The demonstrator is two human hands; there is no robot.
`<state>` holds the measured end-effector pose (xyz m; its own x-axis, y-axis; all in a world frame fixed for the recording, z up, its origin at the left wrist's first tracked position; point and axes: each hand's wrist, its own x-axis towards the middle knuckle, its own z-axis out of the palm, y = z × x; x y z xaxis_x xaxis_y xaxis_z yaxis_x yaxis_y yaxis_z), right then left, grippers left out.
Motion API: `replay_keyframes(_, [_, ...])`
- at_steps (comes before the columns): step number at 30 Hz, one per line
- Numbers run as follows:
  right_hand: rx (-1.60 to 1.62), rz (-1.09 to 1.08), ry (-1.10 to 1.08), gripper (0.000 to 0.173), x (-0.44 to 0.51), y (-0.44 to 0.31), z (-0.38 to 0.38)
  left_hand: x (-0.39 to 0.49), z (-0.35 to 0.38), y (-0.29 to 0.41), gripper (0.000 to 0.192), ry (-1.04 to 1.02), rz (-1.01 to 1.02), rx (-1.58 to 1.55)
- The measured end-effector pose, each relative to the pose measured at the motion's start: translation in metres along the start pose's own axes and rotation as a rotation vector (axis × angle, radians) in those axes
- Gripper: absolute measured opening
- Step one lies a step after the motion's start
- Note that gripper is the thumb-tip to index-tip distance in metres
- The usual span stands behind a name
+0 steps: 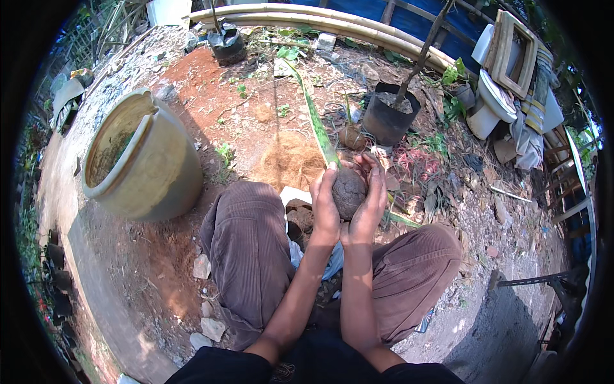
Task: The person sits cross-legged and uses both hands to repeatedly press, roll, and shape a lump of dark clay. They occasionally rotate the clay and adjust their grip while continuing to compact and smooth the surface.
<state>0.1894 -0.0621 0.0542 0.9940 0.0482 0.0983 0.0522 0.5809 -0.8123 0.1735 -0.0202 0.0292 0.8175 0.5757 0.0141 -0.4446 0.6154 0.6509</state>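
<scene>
My left hand (pixel 326 206) and my right hand (pixel 369 201) cup a dark ball of soil (pixel 348 189) between them, wrists together. A long variegated snake plant leaf (pixel 316 122) rises from the ball, slanting up and to the left. Beyond my hands lies a mat of brown coconut fibre (pixel 288 158). Between my knees, partly hidden by my left forearm, is a pale bag with brown soil (pixel 300 218) in it. Past my right hand, a smaller ball with a short shoot (pixel 352 137) rests on the ground. Another green leaf (pixel 403 220) lies beside my right knee.
A large clay-like pot (pixel 163 163) with a broken rim leans at the left. A black grow bag (pixel 391 117) holding a thin trunk stands ahead right, another (pixel 228 48) farther back. Bamboo poles (pixel 312 19) cross behind. A toilet bowl (pixel 491 105) and a wooden frame (pixel 515 55) are at the right.
</scene>
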Motion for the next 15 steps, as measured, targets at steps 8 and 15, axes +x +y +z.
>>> replay_keyframes(8, [-0.043,0.008,-0.039,0.032,-0.001,0.003,-0.025,-0.001,0.010,-0.009,0.024,0.037,-0.035,-0.065])
replay_keyframes(15, [-0.379,-0.258,-0.114,0.039,0.004,-0.009,-0.046,0.008,0.024,-0.025,0.023,-0.105,-0.088,0.075])
